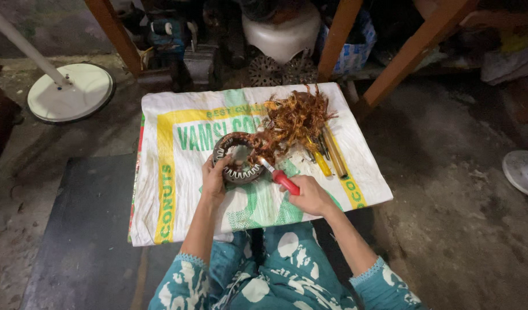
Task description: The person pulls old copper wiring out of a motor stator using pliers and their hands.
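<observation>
Hands working on a ring-shaped motor stator (239, 158): left hand (213, 179) is gripping its near rim, fingertips hidden; right hand (311, 195) is clasping a red-handled tool (280, 178), tip obscured at the windings.

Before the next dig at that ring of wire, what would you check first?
1. Left hand steadies the ring-shaped motor core: ok, it grips the near-left rim.
2. Right hand holds the red-handled tool firmly: ok, fist closed round the handle.
3. Tool tip on the core: ok, it meets the right rim.
4. Left fingers out of the tip's path: cannot tell.
5. Pulled copper wire out of the way: not ok, the tangle hangs against the core.
6. Woven sack under the work: ok, spread flat.
</observation>
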